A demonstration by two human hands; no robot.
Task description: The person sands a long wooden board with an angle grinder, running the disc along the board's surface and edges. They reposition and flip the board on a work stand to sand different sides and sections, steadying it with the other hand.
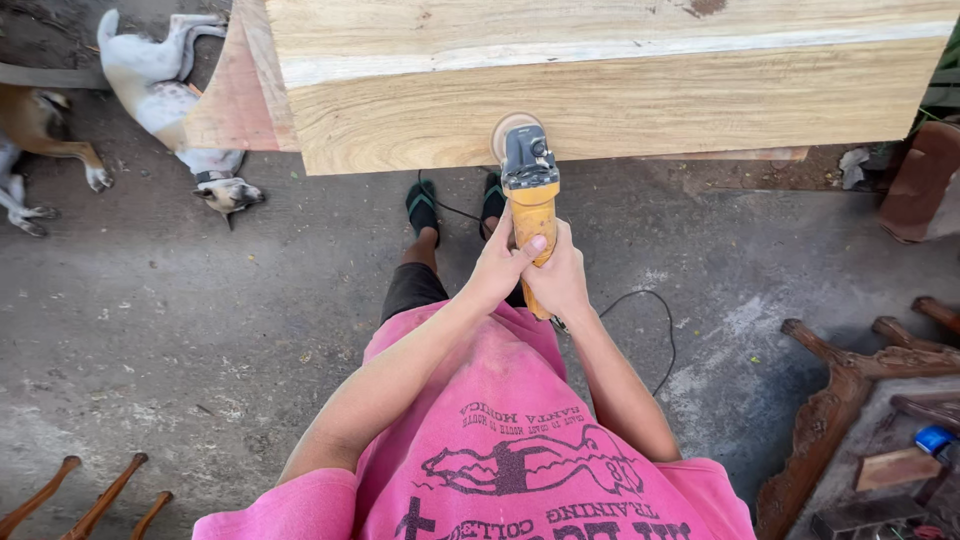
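Observation:
A yellow and grey angle grinder (530, 195) with a round sanding disc (506, 128) is pressed against the side face of a thick pale wooden slab (620, 95). My left hand (500, 265) wraps the yellow body from the left, thumb across it. My right hand (558, 280) grips the same body from the right, just behind. The tool's black cord (655, 330) trails over the concrete floor. My feet in dark sandals (422, 200) stand below the slab.
Two dogs lie on the concrete at the top left, a white one (160, 90) and a brown one (40, 125). Carved dark wooden furniture parts (850, 390) lie at the right. Turned wooden legs (95, 500) show at the bottom left.

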